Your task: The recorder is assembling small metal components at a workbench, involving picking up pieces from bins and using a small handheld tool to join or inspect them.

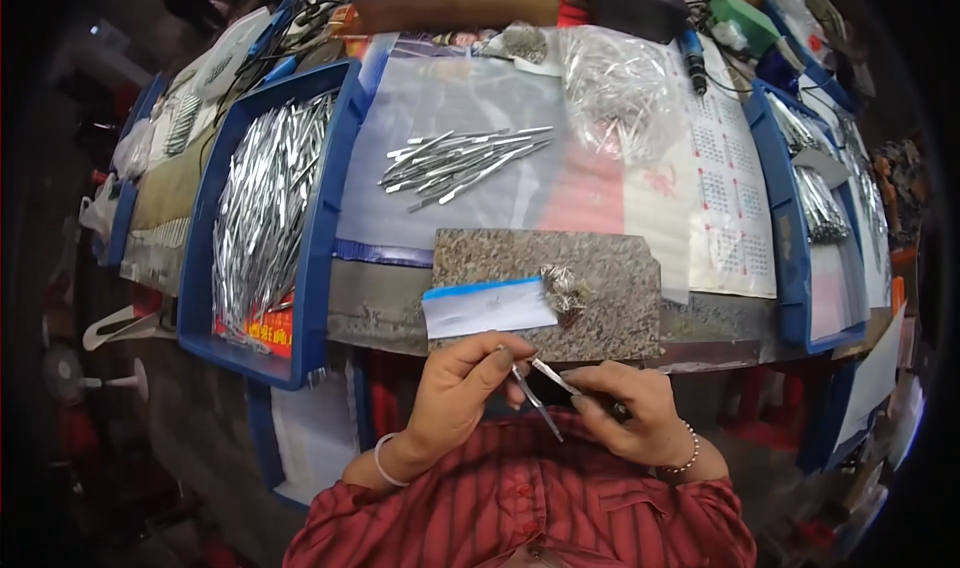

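My left hand (pixel 455 383) pinches a thin metal tweezer-like piece (pixel 537 404) near its upper end, and the piece points down and to the right. My right hand (pixel 630 408) grips a small dark-handled tool with a metal tip (pixel 553 376) that meets the piece between the hands. Both hands hover just in front of a speckled stone slab (pixel 620 268). On the slab lie a white paper slip with a blue edge (pixel 488 306) and a small pile of metal shavings (pixel 563 288).
A loose heap of the same metal pieces (pixel 462 160) lies on clear plastic behind the slab. A blue tray (pixel 325 258) on the left is full of them. Another blue tray (pixel 788 238) on the right holds more. A plastic bag (pixel 620 93) of parts sits behind.
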Tool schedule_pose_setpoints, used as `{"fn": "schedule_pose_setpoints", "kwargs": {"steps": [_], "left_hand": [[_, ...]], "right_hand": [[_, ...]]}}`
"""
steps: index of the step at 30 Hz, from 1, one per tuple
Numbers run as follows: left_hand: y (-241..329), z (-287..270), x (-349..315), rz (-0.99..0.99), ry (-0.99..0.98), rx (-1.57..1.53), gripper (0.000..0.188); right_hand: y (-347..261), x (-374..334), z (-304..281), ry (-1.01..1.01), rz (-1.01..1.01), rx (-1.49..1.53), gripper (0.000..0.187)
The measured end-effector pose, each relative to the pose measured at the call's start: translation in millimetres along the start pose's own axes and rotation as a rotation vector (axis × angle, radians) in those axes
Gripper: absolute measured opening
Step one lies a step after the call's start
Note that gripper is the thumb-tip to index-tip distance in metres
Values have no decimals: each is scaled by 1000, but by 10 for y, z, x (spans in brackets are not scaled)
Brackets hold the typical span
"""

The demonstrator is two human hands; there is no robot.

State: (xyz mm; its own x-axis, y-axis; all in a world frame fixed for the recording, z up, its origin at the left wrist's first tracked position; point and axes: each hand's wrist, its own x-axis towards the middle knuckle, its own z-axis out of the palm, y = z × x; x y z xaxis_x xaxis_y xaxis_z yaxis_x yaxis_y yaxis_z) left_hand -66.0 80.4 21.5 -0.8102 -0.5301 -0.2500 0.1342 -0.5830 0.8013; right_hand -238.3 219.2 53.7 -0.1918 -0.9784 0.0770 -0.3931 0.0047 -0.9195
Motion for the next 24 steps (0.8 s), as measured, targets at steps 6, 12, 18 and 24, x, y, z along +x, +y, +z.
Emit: {"fn": "schedule_pose_setpoints", "kwargs": {"steps": [6,12,18,24], "left_hand": [[-42,95,-65,16,20,13,23],[-121,96,-82,72,58,106,22],[-132,102,-78,112,97,121,19],[-90,-15,-141,66,56,155,16]], "right_hand": [[15,-42,132,76,-204,-129,31],[71,-116,226,119,-260,-237,39],[121,-101,412,126,-260,-181,41],[235,-95,506,184,-338,-274,32]]}}
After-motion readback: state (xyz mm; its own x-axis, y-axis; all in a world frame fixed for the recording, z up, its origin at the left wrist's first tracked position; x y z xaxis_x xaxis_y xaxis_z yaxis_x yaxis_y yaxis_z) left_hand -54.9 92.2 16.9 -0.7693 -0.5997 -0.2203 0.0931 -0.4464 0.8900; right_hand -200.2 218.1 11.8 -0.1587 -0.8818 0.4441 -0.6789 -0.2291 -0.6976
